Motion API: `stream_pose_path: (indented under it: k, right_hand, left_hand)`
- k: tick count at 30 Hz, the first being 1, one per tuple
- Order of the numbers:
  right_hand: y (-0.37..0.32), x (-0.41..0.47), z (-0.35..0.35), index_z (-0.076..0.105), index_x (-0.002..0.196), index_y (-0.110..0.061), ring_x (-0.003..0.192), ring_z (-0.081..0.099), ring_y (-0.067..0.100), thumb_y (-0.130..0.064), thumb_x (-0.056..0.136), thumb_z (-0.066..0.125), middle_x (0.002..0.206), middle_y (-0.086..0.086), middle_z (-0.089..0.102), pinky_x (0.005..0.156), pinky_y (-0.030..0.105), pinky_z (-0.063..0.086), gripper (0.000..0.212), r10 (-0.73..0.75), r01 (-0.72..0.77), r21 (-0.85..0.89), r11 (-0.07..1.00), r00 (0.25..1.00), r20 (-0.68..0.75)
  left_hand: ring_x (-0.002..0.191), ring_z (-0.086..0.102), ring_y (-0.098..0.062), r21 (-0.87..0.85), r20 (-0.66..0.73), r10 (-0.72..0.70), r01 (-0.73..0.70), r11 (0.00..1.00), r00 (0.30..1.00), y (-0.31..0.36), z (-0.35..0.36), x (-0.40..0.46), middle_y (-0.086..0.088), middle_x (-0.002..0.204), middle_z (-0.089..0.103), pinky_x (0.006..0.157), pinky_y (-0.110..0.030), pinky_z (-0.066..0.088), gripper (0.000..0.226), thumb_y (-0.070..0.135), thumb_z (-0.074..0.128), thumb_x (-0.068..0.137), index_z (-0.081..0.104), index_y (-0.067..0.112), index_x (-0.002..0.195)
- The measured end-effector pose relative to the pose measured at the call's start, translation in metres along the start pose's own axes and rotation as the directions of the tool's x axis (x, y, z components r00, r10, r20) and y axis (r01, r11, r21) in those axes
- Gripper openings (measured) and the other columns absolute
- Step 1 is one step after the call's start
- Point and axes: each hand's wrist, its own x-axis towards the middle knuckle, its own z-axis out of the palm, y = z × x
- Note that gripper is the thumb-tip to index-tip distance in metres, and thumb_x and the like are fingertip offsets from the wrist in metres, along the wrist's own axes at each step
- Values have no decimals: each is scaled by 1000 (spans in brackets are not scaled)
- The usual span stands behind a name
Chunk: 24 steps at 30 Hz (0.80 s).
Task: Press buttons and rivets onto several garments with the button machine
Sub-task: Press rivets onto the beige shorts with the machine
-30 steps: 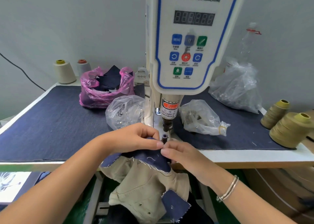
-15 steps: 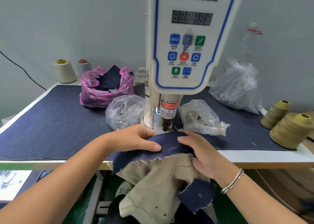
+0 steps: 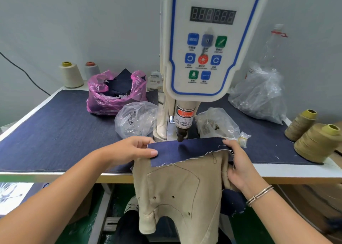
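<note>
Denim strip [image 3: 187, 151] lay under the punch [image 3: 181, 136] — left hand [image 3: 133, 149] and right hand [image 3: 238, 162] pinched its ends; positioning step, next likely a steady press.

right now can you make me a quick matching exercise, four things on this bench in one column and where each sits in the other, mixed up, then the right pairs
Things:
1. pink bag
2. denim patch
3. olive thread cones
4. cream thread cone

Places:
A. far left corner of the table, by the wall
B. right edge of the table
C. under the machine's press head, held by both hands
D. back of the table, left of the machine, holding dark fabric scraps

Pairs: 1-D, 2-C, 3-B, 4-A
</note>
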Motion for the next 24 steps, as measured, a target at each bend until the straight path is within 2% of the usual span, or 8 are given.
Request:
stream_pose_path:
  k: [4,6,9,11,13,15,18,24]
  right_hand:
    - [1,8,-7,75,68,-16,63,69,17,-19,85,56,73,5,72,54,25,55,26,-32,34,77,996,999,-28]
    - [2,12,-10,73,73,-14,64,69,18,-18,82,56,75,5,71,56,26,55,19,-56,62,118,991,997,-52]
    - [4,17,-14,75,70,-14,66,69,19,-17,81,56,76,6,71,57,27,56,22,-66,74,137,988,996,-65]
    - [5,18,-16,76,65,-16,64,69,18,-17,83,55,74,6,72,57,27,57,27,-58,65,132,989,997,-59]
    - [5,19,-18,75,60,-17,61,69,18,-16,84,57,71,6,71,56,27,57,30,-51,57,107,993,997,-55]
    - [2,20,-21,73,60,-17,60,68,18,-15,80,61,69,6,70,56,27,56,23,-52,55,78,995,998,-41]
    - [-2,20,-27,74,65,-15,64,69,19,-18,69,65,72,6,71,56,29,56,11,-41,40,48,998,999,9]
    - [-3,19,-35,78,78,-12,77,72,22,-13,75,59,85,11,73,67,32,58,20,-38,32,55,998,992,116]
  left_hand:
    - [80,58,-14,-58,-79,90,-95,994,993,3,3,12,-6,83,64,72,-20,47,12,18,67,86,72,26,79]
    - [86,63,-17,-104,-111,105,-117,988,988,2,8,19,-13,91,71,78,-25,51,8,12,66,88,72,17,92]
    - [96,63,-23,-158,-116,85,-103,982,990,-3,14,29,-23,109,68,87,-33,49,37,14,64,85,59,-6,116]
    - [97,65,-20,-229,-107,61,-84,970,992,-7,17,33,-17,112,68,85,-28,52,38,9,65,86,57,-5,120]
    - [101,64,-24,-318,-96,36,-65,946,995,-11,18,35,-20,118,65,88,-32,49,42,9,66,84,56,0,124]
    - [98,64,-26,-388,-72,39,-63,919,997,-13,18,35,-23,115,65,85,-33,49,41,12,62,81,58,4,121]
    - [80,68,-19,-471,-47,62,-77,879,997,-13,20,36,-14,97,67,71,-26,55,29,9,60,78,58,8,107]
    - [75,67,-18,-589,-104,65,-114,800,992,-24,21,38,-9,91,67,66,-26,54,27,7,60,74,53,13,99]
